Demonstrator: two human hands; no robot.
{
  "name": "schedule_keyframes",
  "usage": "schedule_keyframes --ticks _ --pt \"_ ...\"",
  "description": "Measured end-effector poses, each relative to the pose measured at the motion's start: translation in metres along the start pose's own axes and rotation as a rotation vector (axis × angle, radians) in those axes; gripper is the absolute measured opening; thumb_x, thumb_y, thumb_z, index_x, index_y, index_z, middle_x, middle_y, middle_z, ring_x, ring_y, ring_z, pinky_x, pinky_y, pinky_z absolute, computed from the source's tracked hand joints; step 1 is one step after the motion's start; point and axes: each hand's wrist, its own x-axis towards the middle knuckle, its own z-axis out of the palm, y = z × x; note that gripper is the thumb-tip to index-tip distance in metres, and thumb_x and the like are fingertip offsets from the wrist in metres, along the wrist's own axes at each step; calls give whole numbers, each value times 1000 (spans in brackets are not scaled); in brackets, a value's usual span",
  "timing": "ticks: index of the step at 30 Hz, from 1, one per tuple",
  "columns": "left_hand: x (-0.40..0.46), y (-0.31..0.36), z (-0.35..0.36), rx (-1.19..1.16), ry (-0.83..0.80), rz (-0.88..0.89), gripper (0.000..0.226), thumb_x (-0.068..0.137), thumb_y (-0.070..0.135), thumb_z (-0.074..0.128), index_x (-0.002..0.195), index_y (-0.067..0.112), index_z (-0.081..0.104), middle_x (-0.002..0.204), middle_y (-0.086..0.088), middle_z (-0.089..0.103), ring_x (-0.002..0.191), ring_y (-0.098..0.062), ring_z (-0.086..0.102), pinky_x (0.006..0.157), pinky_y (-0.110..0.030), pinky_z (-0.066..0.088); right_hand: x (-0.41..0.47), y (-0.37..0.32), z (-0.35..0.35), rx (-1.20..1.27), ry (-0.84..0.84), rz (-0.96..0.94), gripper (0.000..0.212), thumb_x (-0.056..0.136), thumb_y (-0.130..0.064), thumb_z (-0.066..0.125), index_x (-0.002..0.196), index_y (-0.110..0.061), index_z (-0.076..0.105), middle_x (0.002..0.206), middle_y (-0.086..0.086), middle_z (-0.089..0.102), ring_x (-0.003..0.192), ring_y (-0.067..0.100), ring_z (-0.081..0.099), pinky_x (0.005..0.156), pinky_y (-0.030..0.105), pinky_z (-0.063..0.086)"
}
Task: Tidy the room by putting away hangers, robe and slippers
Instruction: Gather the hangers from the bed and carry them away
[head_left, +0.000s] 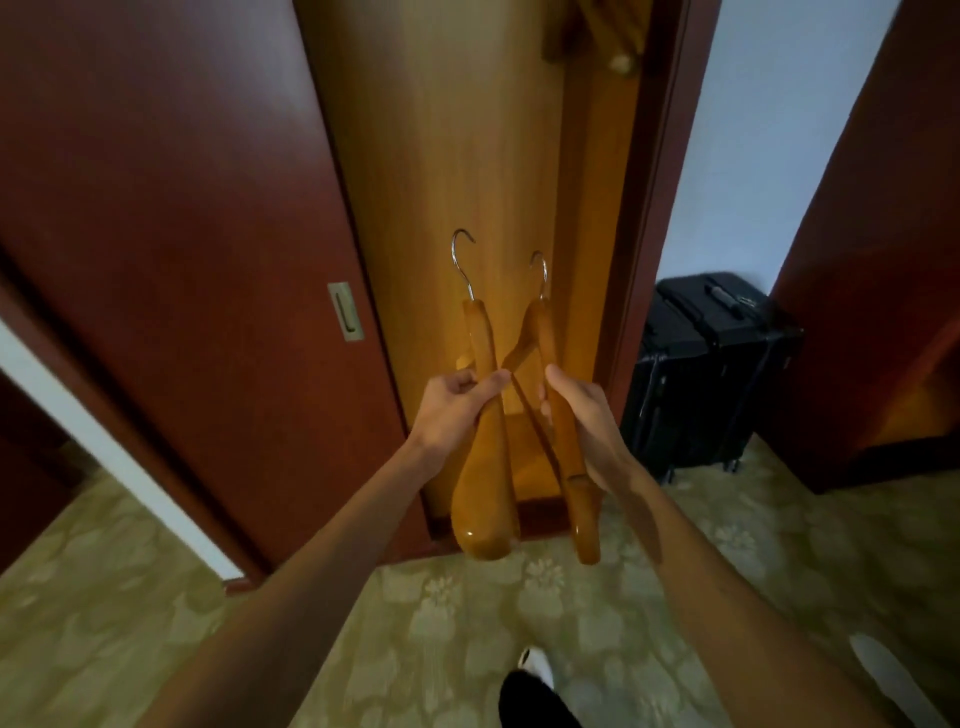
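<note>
Left hand (451, 410): fingers curled round the left hanger (480, 441), gripping its wooden arm below the neck.
Right hand (579, 415): thumb and fingers wrapped round the right hanger (563, 415), near the middle of its arm.
Hangers: both held up in front of the open wardrobe (457, 156), hooks upward; their upper arms cross between the hands, so they look tangled.
Hooks: left hook (462, 260) and right hook (540, 273) open toward different sides.
Rail: not in view; something wooden hangs at the top of the wardrobe, too blurred to name.
Step, as I judge it: part the two hangers first, pulling the hands apart gently, then turn both hooks one way before lifting them to the rail.
Care: the lacquered wood looks slick; keep the grip firm.
Nearby: a black suitcase (711, 364) beside the wardrobe, patterned carpet (467, 613) underfoot.
Robe, slippers: I cannot see them.
</note>
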Motion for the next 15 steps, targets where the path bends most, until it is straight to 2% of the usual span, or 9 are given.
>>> schedule_keyframes --ticks 2,3,4,7,10,12,14,15 --pt "57 9 -1 -9 28 1 51 84 51 77 82 0 71 79 -18 73 74 -40 70 76 -49 58 58 -3 -15 -25 -32 17 39 106 -36 42 78 -12 56 63 -6 55 59 10 52 70 24 45" --pt "85 17 -2 -8 37 2 58 79 56 77 91 -1 72 89 -23 73 85 -45 69 84 -55 56 87 -6 -24 -23 -43 23 40 107 -34 40 77 -13 55 61 -8 55 57 7 53 68 21 46" --pt "112 27 -3 10 42 6 62 77 60 77 95 1 73 94 -22 73 91 -44 69 89 -58 55 115 -10 -33 -28 -47 17 40 107 -32 39 77 -11 54 59 -8 54 54 6 52 64 18 46" --pt "188 56 -8 49 55 32 51 78 59 74 96 12 76 94 -9 77 94 -30 73 94 -54 55 199 -24 -54 -22 -43 -11 37 107 -30 39 81 -7 53 55 -9 50 48 4 50 55 14 45" --pt "254 83 -16 20 80 42 52 78 57 75 99 10 76 98 -11 77 97 -32 72 95 -54 55 273 -37 -69 -21 -23 -21 36 106 -31 41 81 -11 56 54 -11 50 48 2 50 55 14 44" --pt "283 97 -20 9 72 46 51 81 53 76 101 5 75 94 -7 77 96 -26 74 91 -42 59 305 -43 -74 -24 -23 -44 36 106 -32 42 80 -12 56 56 -10 48 49 4 48 56 15 44" --pt "322 112 -25 5 72 45 40 87 46 74 100 8 74 82 7 78 82 -7 74 70 -18 58 347 -50 -83 -23 -14 -68 36 105 -33 44 79 -12 57 59 -7 48 52 6 49 59 18 44" --pt "339 120 -26 -3 69 48 35 88 43 73 99 10 75 80 10 77 78 -4 73 64 -16 55 367 -54 -87 -22 -7 -81 36 105 -34 45 78 -14 58 61 -4 49 53 8 50 61 20 45"
